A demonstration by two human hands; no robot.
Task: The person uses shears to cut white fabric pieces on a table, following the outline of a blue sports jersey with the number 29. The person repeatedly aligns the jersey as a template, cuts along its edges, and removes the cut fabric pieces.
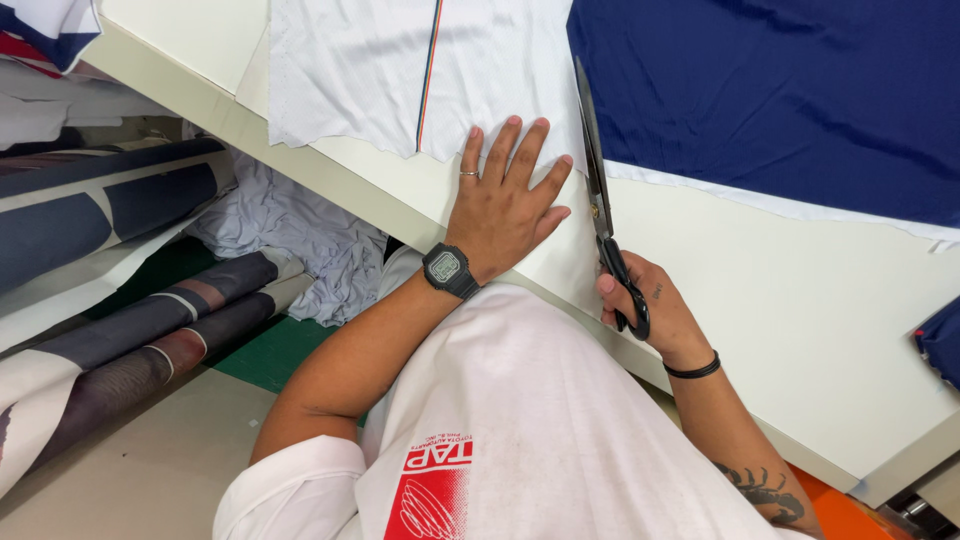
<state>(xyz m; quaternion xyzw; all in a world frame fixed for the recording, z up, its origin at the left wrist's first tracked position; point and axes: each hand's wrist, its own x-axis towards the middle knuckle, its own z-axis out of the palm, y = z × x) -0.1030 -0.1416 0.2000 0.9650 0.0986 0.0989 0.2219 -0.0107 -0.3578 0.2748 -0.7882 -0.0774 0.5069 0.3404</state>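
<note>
My left hand [505, 200] lies flat, fingers spread, pressing white fabric [360, 70] onto the cream table [800, 300]. The fabric has a thin multicoloured stripe. My right hand [645, 305] grips the black handles of large scissors [598, 190]. Their blades point away from me along the edge where the white fabric meets a dark blue fabric [780, 90]. The blades look nearly closed. A dark watch is on my left wrist, a black band on my right.
Rolls of grey and dark fabric [130, 330] lie on the floor to the left, next to a crumpled pale cloth [290, 240]. The table's front edge runs diagonally. Another dark blue piece [942, 345] sits at the right edge.
</note>
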